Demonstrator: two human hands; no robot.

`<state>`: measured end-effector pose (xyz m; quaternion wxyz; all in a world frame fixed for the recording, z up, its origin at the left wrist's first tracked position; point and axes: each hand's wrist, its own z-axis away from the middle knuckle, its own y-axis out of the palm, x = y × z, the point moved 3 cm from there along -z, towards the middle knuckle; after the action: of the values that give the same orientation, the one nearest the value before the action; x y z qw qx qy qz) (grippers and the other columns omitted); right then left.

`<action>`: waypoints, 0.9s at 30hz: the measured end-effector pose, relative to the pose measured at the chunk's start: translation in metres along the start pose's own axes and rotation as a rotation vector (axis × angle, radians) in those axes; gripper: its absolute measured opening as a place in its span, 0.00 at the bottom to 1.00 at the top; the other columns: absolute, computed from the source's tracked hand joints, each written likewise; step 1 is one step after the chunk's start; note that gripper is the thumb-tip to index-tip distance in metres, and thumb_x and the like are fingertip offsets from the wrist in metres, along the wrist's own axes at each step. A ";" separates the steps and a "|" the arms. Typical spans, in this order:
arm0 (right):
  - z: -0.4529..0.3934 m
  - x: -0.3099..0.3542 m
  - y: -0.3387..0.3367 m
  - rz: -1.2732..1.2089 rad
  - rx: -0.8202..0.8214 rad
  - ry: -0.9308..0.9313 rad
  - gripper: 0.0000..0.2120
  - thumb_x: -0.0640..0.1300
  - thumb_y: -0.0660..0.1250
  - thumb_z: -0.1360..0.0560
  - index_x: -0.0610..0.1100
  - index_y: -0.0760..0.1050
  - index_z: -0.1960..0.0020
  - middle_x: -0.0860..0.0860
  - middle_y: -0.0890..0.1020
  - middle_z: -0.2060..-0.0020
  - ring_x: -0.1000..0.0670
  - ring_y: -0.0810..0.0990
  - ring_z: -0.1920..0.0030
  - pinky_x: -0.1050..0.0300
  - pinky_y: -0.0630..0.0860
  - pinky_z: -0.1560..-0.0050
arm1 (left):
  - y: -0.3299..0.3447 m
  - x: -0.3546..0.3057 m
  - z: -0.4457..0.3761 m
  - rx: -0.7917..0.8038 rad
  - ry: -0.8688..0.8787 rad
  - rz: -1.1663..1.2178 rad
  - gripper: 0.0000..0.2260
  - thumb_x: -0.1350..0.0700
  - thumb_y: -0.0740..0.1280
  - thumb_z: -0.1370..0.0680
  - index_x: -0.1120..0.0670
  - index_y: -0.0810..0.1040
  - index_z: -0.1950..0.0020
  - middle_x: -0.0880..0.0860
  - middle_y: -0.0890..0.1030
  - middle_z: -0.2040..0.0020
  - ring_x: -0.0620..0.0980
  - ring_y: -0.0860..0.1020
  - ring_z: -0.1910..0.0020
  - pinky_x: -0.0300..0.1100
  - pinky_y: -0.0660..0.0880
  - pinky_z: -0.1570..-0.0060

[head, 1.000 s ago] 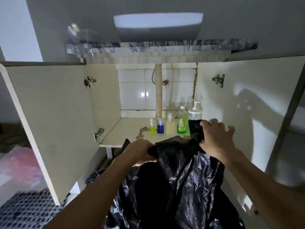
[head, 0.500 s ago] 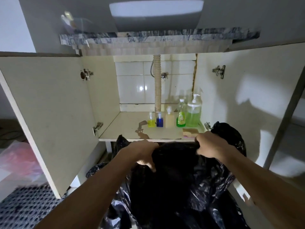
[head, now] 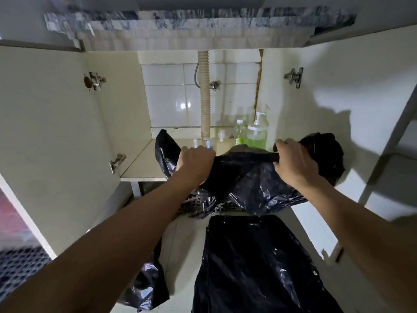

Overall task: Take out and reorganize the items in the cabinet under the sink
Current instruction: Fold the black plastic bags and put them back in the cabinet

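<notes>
A big black plastic bag (head: 252, 184) is stretched between both hands in front of the open sink cabinet (head: 144, 161). My left hand (head: 194, 161) grips its left part and my right hand (head: 295, 163) grips its right part, with a taut strip of bag between them. The bag's ends stick out past each hand. Behind it, at the back right of the cabinet shelf, stand several bottles: a large green pump bottle (head: 257, 132), a clear green bottle (head: 239, 132), a pale cream bottle (head: 222, 142). Smaller bottles are mostly hidden behind my left hand.
Both cabinet doors stand open, the left door (head: 45, 136) and the right door (head: 338, 109). A ribbed drain pipe (head: 205, 96) runs down the middle. More black plastic (head: 255, 267) lies on the pale floor below. A patterned mat (head: 20, 267) is at lower left.
Both hands have raised the bag and pulled it apart sideways, up to shelf level. It now hides the shelf front and small bottles. The view has moved closer to the cabinet.
</notes>
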<state>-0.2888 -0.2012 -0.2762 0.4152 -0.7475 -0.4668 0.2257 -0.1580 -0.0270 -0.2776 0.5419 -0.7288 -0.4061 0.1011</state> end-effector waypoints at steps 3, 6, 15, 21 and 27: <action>0.030 -0.006 0.022 0.155 0.360 -0.110 0.06 0.40 0.65 0.26 0.41 0.73 0.50 0.44 0.78 0.53 0.41 0.79 0.51 0.53 0.74 0.57 | 0.032 -0.013 0.029 0.296 0.168 0.085 0.11 0.58 0.65 0.25 0.54 0.77 0.43 0.56 0.80 0.48 0.57 0.80 0.50 0.47 0.76 0.54; 0.070 -0.011 0.049 0.242 0.780 -0.170 0.12 0.33 0.63 0.27 0.43 0.63 0.64 0.48 0.69 0.65 0.48 0.71 0.68 0.54 0.71 0.67 | 0.084 -0.035 0.073 0.762 0.301 0.135 0.19 0.55 0.72 0.29 0.57 0.75 0.39 0.59 0.79 0.45 0.59 0.79 0.49 0.48 0.78 0.53; 0.214 -0.043 0.155 0.362 1.098 -0.081 0.10 0.31 0.60 0.26 0.44 0.73 0.53 0.47 0.78 0.54 0.44 0.79 0.49 0.51 0.69 0.46 | 0.182 -0.110 0.172 0.895 0.419 0.087 0.23 0.61 0.71 0.30 0.56 0.71 0.36 0.60 0.76 0.39 0.60 0.76 0.41 0.49 0.74 0.48; 0.257 -0.072 0.181 0.379 1.246 0.060 0.16 0.36 0.65 0.28 0.44 0.74 0.40 0.45 0.77 0.41 0.43 0.75 0.39 0.47 0.66 0.34 | 0.205 -0.139 0.216 1.070 0.515 0.068 0.18 0.60 0.69 0.28 0.59 0.74 0.38 0.59 0.78 0.42 0.60 0.79 0.46 0.49 0.75 0.53; 0.254 -0.057 0.178 0.326 1.548 0.116 0.29 0.46 0.74 0.31 0.42 0.71 0.33 0.43 0.74 0.34 0.42 0.77 0.39 0.51 0.76 0.44 | 0.222 -0.141 0.227 1.304 0.387 0.212 0.35 0.39 0.71 0.32 0.54 0.70 0.30 0.55 0.76 0.36 0.58 0.76 0.39 0.49 0.75 0.44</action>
<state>-0.4089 -0.1867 -0.5678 0.8025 -0.3157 -0.0395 0.5048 -0.2755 0.0166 -0.6017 0.9197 -0.2945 -0.0849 0.2453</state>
